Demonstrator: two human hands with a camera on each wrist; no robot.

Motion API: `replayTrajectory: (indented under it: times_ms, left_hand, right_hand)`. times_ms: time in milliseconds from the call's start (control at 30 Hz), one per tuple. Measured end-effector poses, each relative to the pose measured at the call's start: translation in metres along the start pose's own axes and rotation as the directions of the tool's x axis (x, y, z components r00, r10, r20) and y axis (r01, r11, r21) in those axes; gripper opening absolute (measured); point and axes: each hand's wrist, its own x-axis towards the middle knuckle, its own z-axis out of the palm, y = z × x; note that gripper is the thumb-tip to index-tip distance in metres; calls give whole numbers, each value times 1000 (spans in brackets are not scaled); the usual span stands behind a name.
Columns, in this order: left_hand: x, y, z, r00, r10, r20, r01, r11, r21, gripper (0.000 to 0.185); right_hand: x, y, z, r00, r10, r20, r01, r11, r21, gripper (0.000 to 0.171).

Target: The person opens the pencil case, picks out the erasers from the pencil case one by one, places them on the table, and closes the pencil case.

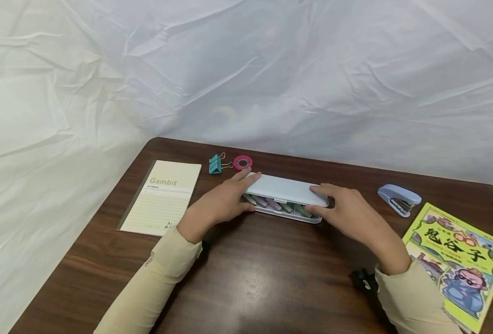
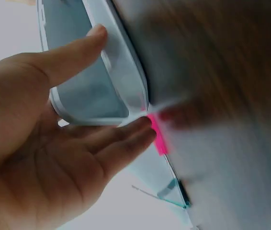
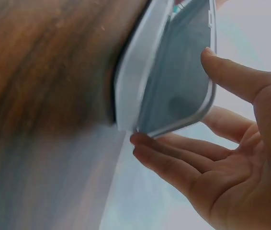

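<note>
A pale blue-white pencil case (image 1: 288, 186) lies on the table with its lid partly raised. Through the front gap show several slim purple and greenish things (image 1: 273, 204). My left hand (image 1: 224, 197) holds the case's left end, fingers over the lid and thumb at the front. At the other end my right hand (image 1: 348, 211) grips it in the same way. In the left wrist view the thumb (image 2: 73, 55) overlaps the case's grey inside. The right wrist view shows the right thumb (image 3: 236, 74) at the lid's (image 3: 183, 81) edge, with fingers behind.
Behind the case's left end lie a pink tape roll (image 1: 243, 162) and teal binder clips (image 1: 216, 164). A cream notebook (image 1: 163, 197) is at the left. On the right are a light blue stapler (image 1: 398, 198) and a yellow-green comic book (image 1: 459, 260). White sheeting (image 1: 271, 83) hangs behind the table.
</note>
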Motion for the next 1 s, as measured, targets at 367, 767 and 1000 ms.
replayTrajectory:
  times_ms: [367, 767, 1000]
  left_hand:
    - [17, -38, 4, 1000, -27, -10, 26, 993, -114, 113]
    - [50, -83, 26, 1000, -18, -17, 17, 1000, -26, 103]
    - [53, -86, 31, 998, 59, -34, -59, 998, 8, 85]
  right_hand:
    - [-2, 2, -10, 998, 61, 0, -60, 996, 63, 58]
    - [-2, 9, -17, 988, 54, -141, -43, 996, 77, 49]
    - [3, 14, -8, 956, 79, -284, -28, 984, 177, 38]
